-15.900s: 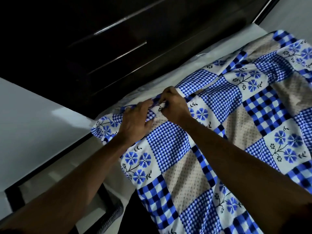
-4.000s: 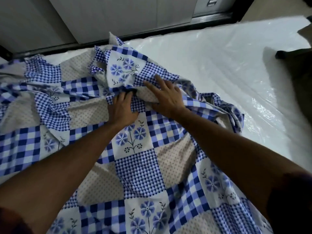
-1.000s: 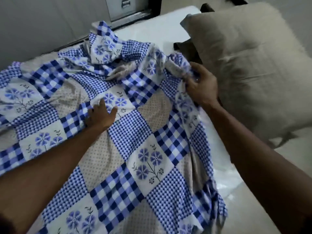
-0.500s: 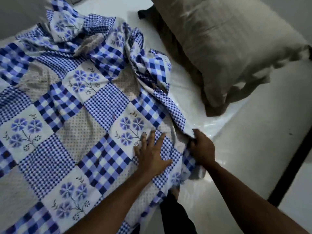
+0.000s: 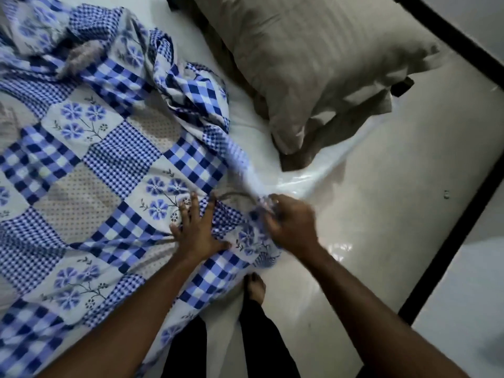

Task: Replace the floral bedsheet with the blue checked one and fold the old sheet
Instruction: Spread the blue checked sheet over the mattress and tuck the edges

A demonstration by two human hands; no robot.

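Blue checked bedsheet (image 5: 122,159), rumpled patchwork squares, glossy mattress (image 5: 245,124)

Nothing here can be read: no words, labels, brands or numbers. The blue checked sheet (image 5: 109,159) carries only printed flowers, checks and dots, and the pillow (image 5: 313,64) shows faint stripes, no lettering.

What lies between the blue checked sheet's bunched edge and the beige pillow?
Between sheet and pillow, only bare white mattress, shown in the head view.
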